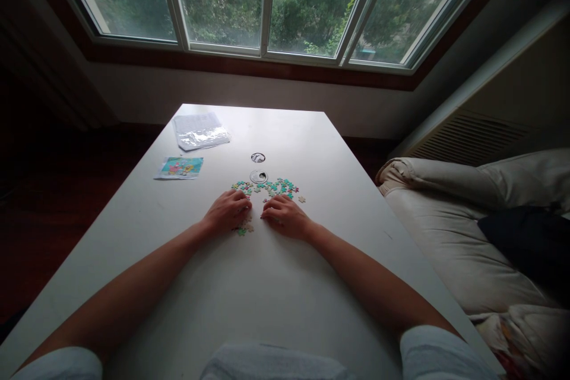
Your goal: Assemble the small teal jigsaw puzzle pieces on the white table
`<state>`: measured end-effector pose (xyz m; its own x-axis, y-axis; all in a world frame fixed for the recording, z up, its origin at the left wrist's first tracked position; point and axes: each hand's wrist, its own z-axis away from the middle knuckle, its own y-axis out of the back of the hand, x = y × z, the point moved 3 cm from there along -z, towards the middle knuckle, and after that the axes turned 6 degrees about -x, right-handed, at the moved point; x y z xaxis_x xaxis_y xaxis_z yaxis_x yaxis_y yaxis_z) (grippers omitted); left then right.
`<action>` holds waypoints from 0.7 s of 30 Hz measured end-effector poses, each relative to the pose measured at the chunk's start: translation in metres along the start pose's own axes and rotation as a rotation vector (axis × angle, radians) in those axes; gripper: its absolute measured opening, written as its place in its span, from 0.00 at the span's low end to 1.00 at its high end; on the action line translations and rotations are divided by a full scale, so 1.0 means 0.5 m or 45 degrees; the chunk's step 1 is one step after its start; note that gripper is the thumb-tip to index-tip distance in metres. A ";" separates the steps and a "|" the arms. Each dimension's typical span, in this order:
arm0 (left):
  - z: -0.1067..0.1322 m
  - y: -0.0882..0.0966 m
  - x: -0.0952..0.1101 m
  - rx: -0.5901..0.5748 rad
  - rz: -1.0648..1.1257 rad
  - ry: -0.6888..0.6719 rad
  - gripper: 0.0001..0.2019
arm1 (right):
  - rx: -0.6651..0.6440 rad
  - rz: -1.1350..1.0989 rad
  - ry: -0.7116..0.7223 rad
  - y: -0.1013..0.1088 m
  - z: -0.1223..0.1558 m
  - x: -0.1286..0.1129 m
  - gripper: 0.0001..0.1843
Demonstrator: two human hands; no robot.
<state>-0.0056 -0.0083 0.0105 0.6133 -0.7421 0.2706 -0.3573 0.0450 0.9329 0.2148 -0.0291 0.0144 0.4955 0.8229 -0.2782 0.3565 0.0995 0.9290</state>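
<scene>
A window (312, 6) with greenery behind it lights a room with a dark floor (111, 178), and the white tabletop (267, 297) runs toward the sill. The small, flat, many-coloured pieces (285, 185) lie mostly just beyond both hands, in a loose band; this probably keeps them within short reach and open to view. One lone piece (301, 199) sits apart, just right of the right hand's knuckles. A smaller cluster (243, 230) lies just on the near side of the left hand's fingers.

The left hand (229, 209) rests palm down with its fingers bent over the cluster's edge; the right hand (287, 215) mirrors it at the band's near edge, fingertips turned inward. Neither is spread wide, and whether either pinches a piece cannot be told. Both forearms lie along the tabletop, which likely steadies them for such small things.

Past the band, between the hands, are two round items, one near (259, 176) and one farther (257, 158). Beyond the left hand, off to its left, lie a picture card (181, 168) and a clear bag (202, 132), seemingly set aside to leave space. A pale sofa (440, 231) stands well right of the right hand.
</scene>
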 end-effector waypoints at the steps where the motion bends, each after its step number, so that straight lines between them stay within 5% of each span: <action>1: 0.000 0.000 0.000 0.000 0.005 -0.002 0.08 | 0.010 0.012 -0.020 0.002 0.001 0.005 0.09; 16: 0.004 -0.004 -0.009 0.037 0.116 -0.057 0.12 | 0.034 0.178 -0.056 0.008 -0.002 0.004 0.07; 21: 0.005 -0.007 -0.017 0.072 0.091 0.023 0.11 | 0.031 0.111 0.099 0.007 -0.008 -0.030 0.10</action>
<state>-0.0112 -0.0036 0.0041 0.5970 -0.7263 0.3406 -0.4396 0.0590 0.8963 0.2057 -0.0388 0.0230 0.4626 0.8689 -0.1760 0.3344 0.0128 0.9423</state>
